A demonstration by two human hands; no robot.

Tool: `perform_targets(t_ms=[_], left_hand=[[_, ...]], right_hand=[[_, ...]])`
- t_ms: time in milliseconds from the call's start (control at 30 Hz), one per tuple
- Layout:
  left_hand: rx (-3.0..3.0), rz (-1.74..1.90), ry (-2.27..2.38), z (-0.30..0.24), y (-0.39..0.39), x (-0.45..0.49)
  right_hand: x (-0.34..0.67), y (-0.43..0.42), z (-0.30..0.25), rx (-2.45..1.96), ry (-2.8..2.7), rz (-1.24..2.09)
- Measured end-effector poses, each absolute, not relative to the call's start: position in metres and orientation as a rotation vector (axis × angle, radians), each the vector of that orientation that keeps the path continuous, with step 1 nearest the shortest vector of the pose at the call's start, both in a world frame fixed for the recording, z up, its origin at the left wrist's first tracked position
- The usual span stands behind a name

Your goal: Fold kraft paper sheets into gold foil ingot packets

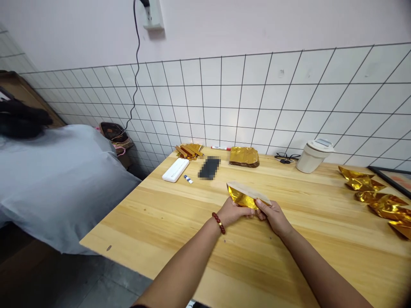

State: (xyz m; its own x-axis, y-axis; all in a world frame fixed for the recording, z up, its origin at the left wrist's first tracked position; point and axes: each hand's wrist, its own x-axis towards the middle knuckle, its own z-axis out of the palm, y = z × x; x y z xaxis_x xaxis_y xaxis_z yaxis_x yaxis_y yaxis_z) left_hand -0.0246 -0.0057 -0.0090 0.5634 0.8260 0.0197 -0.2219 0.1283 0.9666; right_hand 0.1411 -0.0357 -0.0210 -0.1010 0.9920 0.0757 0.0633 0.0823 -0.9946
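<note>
A sheet of gold foil paper [242, 197], shiny gold on one face and pale on the other, is folded over above the middle of the table. My left hand [231, 212], with a red bead bracelet on its wrist, grips the sheet's lower left part. On the right end of the same sheet, my right hand [272, 214] is closed, its thumb pressed on the gold face. The fingertips of both hands are partly hidden behind each other and the paper.
Behind my hands lie a stack of gold paper [244, 156], gold strips [189, 150], a white power bank [175, 170] and a blurred dark rectangle [209, 167]. Folded gold pieces [382, 201], glasses [287, 157] and a lidded cup [314, 156] stand right. A person [64, 184] is at left.
</note>
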Motion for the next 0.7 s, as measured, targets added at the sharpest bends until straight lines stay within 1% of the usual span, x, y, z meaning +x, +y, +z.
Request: perform_targets(t_ms=[200,400,533,700], left_hand=[[1.187,0.845,0.642,-0.003,-0.008,-0.026],[1.108,0.920,0.725,-0.005,-0.005,-0.027],[1.173,0.908,0.675,-0.014,-0.006,-0.026],[1.254,0.824,0.674,-0.022,-0.001,-0.026]], right_hand=[[0.146,-0.032,-0.025,-1.154,-1.275,1.193],[0.158,-0.027,-0.022,-0.894,-1.314,1.249],[0.155,-0.029,-0.024,-0.964,-1.334,1.306],[0.158,-0.024,-0.032,-0.973,-1.063,1.212]])
